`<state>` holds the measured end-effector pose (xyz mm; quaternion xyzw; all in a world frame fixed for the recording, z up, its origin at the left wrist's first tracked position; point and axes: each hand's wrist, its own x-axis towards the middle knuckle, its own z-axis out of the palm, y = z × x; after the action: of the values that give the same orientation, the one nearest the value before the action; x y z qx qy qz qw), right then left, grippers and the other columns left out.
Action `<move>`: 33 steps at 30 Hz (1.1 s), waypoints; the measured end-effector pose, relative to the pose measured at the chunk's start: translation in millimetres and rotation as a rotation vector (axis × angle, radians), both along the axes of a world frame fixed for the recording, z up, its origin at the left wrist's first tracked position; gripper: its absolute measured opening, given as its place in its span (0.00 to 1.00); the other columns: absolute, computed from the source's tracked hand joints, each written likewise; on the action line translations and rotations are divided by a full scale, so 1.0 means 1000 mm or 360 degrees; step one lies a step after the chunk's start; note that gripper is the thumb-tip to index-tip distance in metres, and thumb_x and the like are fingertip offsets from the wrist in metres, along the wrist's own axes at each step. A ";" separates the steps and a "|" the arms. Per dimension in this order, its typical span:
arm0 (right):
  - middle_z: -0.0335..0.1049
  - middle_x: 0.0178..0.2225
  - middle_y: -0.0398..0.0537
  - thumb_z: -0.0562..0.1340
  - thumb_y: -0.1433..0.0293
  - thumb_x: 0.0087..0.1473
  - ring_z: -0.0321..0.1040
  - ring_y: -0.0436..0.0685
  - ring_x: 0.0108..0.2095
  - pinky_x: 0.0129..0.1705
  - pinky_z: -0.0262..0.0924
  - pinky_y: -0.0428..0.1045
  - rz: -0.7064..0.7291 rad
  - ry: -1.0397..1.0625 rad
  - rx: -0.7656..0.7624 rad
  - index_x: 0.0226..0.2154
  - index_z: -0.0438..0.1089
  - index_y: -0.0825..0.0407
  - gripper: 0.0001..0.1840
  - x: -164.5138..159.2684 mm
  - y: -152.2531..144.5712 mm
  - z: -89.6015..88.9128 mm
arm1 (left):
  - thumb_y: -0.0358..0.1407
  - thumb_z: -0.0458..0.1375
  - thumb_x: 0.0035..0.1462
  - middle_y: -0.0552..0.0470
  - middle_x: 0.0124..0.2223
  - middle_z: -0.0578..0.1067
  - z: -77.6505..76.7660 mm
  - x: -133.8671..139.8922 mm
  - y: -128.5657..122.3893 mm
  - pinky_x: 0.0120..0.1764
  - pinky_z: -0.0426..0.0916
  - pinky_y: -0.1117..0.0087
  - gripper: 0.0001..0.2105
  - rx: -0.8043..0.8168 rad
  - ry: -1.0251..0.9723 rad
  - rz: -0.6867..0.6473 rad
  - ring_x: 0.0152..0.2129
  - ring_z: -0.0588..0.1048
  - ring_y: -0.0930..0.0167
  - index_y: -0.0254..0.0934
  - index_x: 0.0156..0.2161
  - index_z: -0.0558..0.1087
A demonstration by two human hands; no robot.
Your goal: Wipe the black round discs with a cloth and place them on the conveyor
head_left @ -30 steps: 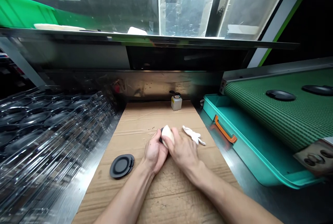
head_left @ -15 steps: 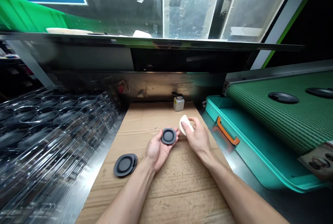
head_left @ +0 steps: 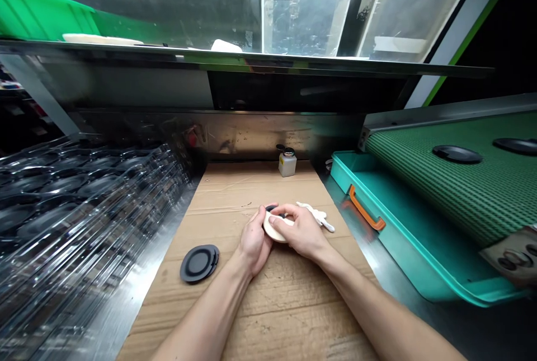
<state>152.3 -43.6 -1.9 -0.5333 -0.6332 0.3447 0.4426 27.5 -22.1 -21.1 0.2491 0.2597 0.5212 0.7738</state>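
Observation:
My left hand [head_left: 254, 242] is closed around a small dark round disc [head_left: 274, 207], of which only the far edge shows between my hands. In my right hand [head_left: 305, 233] is a white round pad [head_left: 273, 231], pinched by the thumb and fingers and laid over the near side of the disc. Just behind that hand lies a crumpled white piece [head_left: 321, 216], perhaps cloth or a glove. To the left of my left hand, dark round discs [head_left: 198, 263] overlap on the cardboard sheet [head_left: 268, 313]. A small whitish bottle [head_left: 287, 165] with its lid flipped up stands at the far end.
Stacked clear plastic trays [head_left: 84, 226] with round hollows fill the left side. On the right, a teal bin [head_left: 413, 257] with an orange handle sits under a green conveyor belt [head_left: 457, 182] carrying dark discs. A metal shelf [head_left: 251, 60] crosses above the bench.
My right hand has brought the white pad left and down onto the disc in my left hand. My left fingers have curled up around the disc. The crumpled white piece has come into view.

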 end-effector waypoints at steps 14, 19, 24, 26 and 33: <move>0.76 0.34 0.44 0.59 0.62 0.54 0.71 0.56 0.36 0.40 0.60 0.48 -0.0310 -0.0623 0.0160 0.37 0.75 0.47 0.12 0.002 -0.002 0.007 | 0.35 0.51 0.62 0.40 0.44 0.77 0.001 0.003 0.001 0.49 0.69 0.61 0.10 -0.0065 0.0020 0.0003 0.43 0.75 0.63 0.31 0.40 0.73; 0.76 0.32 0.43 0.60 0.62 0.51 0.70 0.54 0.32 0.36 0.60 0.47 -0.0238 -0.0378 0.0055 0.34 0.75 0.49 0.11 0.003 0.003 0.002 | 0.35 0.53 0.60 0.42 0.42 0.77 0.000 0.003 0.000 0.50 0.68 0.62 0.09 -0.0012 0.0028 0.0041 0.42 0.75 0.64 0.31 0.40 0.73; 0.74 0.28 0.43 0.61 0.61 0.49 0.68 0.53 0.29 0.30 0.58 0.46 -0.0333 -0.0335 -0.0051 0.34 0.75 0.50 0.13 0.007 0.005 -0.003 | 0.36 0.52 0.61 0.42 0.42 0.77 0.000 0.001 0.000 0.47 0.70 0.60 0.10 -0.0074 0.0036 0.0080 0.42 0.75 0.64 0.32 0.42 0.72; 0.74 0.29 0.44 0.61 0.61 0.48 0.68 0.53 0.29 0.30 0.58 0.46 -0.0323 -0.0294 -0.0047 0.33 0.75 0.51 0.13 0.007 0.005 -0.002 | 0.36 0.53 0.61 0.41 0.42 0.76 -0.001 0.002 0.000 0.47 0.70 0.60 0.10 -0.0064 0.0061 0.0069 0.42 0.75 0.64 0.32 0.43 0.72; 0.75 0.28 0.44 0.62 0.60 0.47 0.68 0.53 0.27 0.28 0.58 0.45 -0.0294 -0.0069 -0.0211 0.34 0.74 0.52 0.15 0.006 0.010 -0.007 | 0.35 0.51 0.61 0.41 0.43 0.76 0.000 0.001 0.001 0.48 0.70 0.60 0.10 -0.0074 0.0013 0.0101 0.42 0.75 0.64 0.32 0.43 0.71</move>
<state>157.9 -33.5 -8.4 -0.6247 -0.5665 0.3321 0.4224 28.9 -21.2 -21.4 0.2247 0.2827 0.5382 0.7616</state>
